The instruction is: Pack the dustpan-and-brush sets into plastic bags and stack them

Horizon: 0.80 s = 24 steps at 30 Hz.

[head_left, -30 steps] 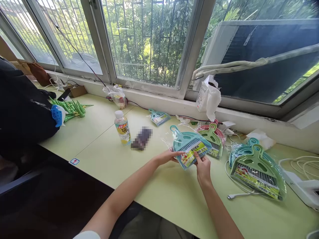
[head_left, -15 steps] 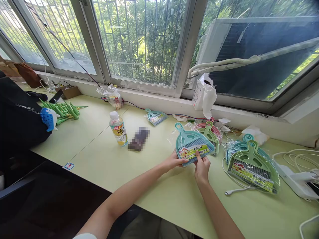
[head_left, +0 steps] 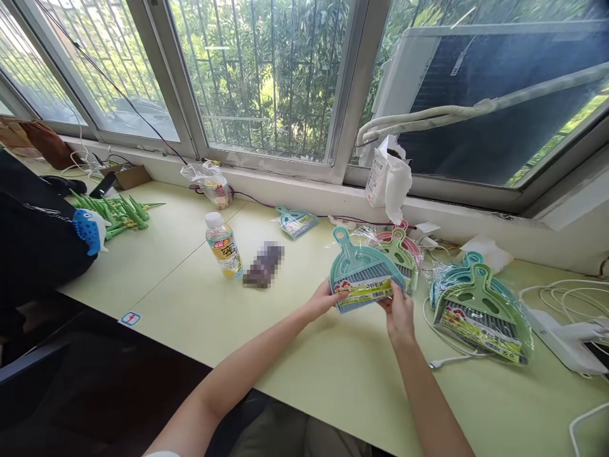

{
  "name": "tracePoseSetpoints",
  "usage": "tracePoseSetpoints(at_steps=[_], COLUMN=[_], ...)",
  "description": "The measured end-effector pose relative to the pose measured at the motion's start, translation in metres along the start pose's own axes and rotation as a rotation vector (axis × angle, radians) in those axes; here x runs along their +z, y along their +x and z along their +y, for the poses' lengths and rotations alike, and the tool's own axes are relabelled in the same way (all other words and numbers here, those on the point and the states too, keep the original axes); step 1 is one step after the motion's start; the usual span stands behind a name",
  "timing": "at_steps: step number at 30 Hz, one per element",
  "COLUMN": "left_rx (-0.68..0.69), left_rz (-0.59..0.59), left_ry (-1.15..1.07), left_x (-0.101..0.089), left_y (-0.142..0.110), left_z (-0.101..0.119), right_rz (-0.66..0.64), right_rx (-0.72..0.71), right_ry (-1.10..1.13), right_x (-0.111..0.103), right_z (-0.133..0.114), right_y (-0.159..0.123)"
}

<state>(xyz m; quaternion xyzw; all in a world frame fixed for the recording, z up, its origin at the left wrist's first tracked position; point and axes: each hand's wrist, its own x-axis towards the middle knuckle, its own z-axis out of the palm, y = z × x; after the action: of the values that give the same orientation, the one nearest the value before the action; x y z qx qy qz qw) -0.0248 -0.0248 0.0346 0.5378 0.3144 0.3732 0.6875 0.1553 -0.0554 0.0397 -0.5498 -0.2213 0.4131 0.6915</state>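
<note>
I hold a small teal dustpan-and-brush set point(head_left: 360, 270) in clear wrapping just above the pale green table point(head_left: 200, 285). My left hand point(head_left: 324, 298) pinches its lower left corner. My right hand point(head_left: 398, 311) grips its lower right corner near the printed label. The set's handle points away from me, toward the window. Right behind it lie a green and a pink set point(head_left: 403, 249), stacked on the table.
A pile of green and teal sets point(head_left: 478, 304) lies to the right, beside white cables and a power strip point(head_left: 566, 330). A drink bottle point(head_left: 222, 245), a lone teal set point(head_left: 295, 221) and a white bag point(head_left: 387, 178) stand further back. Green sticks point(head_left: 118, 209) lie far left.
The teal set has turned so that its wide edge runs level, and both hands have shifted to its two lower corners. The view has drifted slightly.
</note>
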Motion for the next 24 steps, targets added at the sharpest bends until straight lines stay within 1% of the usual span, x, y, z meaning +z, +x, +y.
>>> tracePoseSetpoints(at_steps=[4,7,9,11,13,14,15,16,17,19,21,22,23,24], left_rx=[0.046,0.063,0.023,-0.024,-0.04,-0.038,-0.035,-0.037,-0.047,-0.107,-0.189,-0.211,-0.215,-0.2], left_rz=[-0.066,-0.045,0.0,0.057,0.099,0.111,0.106,0.079,0.028,-0.139,-0.311,-0.354,-0.357,-0.324], left_ry=[-0.011,-0.02,-0.037,-0.06,-0.08,-0.087,-0.093,-0.1,-0.106,-0.101,-0.062,-0.04,-0.027,-0.024], left_x=[0.001,0.003,0.002,0.0,-0.003,-0.003,-0.003,-0.001,0.001,0.007,0.011,0.011,0.011,0.009], left_y=[-0.001,-0.001,0.0,0.001,0.001,0.001,0.0,-0.001,-0.003,-0.007,-0.011,-0.012,-0.012,-0.011], left_z=[0.0,-0.003,-0.003,-0.002,0.0,0.0,0.001,0.0,0.0,-0.001,0.0,0.001,0.003,0.004], right_rz=[0.064,0.067,-0.001,-0.138,-0.285,-0.325,-0.333,-0.316,-0.284,-0.224,-0.199,-0.191,-0.185,-0.181], right_rx=[-0.042,-0.052,-0.054,-0.041,-0.012,-0.004,-0.008,-0.023,-0.046,-0.091,-0.119,-0.128,-0.132,-0.134], right_ry=[-0.006,-0.014,0.004,0.035,0.036,0.025,0.013,0.006,0.008,0.026,0.05,0.06,0.065,0.066], right_x=[-0.011,-0.01,-0.007,-0.003,0.0,0.001,0.002,0.002,0.001,-0.002,-0.006,-0.007,-0.008,-0.008], right_z=[-0.001,0.002,0.002,0.0,-0.001,-0.002,-0.002,-0.002,-0.001,-0.001,-0.002,-0.003,-0.004,-0.004], right_y=[0.008,0.008,0.007,0.005,0.002,0.001,0.001,0.0,0.0,0.002,0.005,0.006,0.006,0.006])
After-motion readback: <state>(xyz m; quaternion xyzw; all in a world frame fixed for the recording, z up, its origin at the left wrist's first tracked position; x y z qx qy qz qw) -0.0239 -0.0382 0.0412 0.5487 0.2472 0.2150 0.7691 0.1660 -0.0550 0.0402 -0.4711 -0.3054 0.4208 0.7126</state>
